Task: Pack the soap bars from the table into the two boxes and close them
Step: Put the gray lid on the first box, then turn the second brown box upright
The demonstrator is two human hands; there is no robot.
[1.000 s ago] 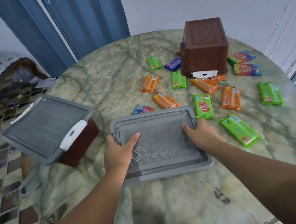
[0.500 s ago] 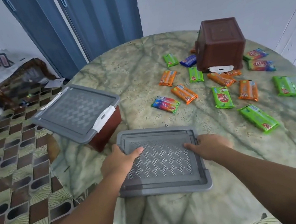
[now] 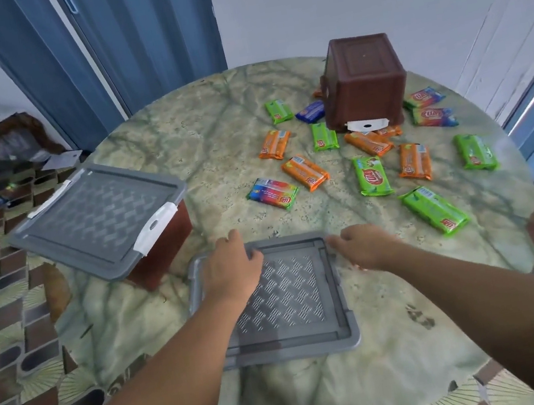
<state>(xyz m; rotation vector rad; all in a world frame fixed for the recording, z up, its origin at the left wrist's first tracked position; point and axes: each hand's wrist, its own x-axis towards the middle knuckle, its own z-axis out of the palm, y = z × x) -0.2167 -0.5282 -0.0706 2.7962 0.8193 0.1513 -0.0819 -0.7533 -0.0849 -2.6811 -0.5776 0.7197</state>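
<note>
- Left fingers (image 3: 244,246) lay loosely bent over the far left corner of the loose lid (image 3: 283,298), holding nothing; left hand (image 3: 230,268) rested on that lid.
- Right fingers (image 3: 339,239) were relaxed and slightly spread at the lid's far right corner, gripping nothing; right hand (image 3: 364,246) sat at the lid's right edge — contact with it could not be judged.
- The lid lay flat on the table (image 3: 221,139), near edge, patterned face up.
- Closed box (image 3: 105,219) stood left of the lid, grey cover on, white latch facing the table centre; part of it overhung the table edge.
- Second box (image 3: 363,80) sat upside down at the far right, brown base up, a white latch showing at its near bottom edge.
- Soap bars (image 3: 304,172) lay scattered on the table between lid and upturned box — orange, green, blue and multicoloured wrappers; a few touched the upturned box.
- No bar was in either hand.
</note>
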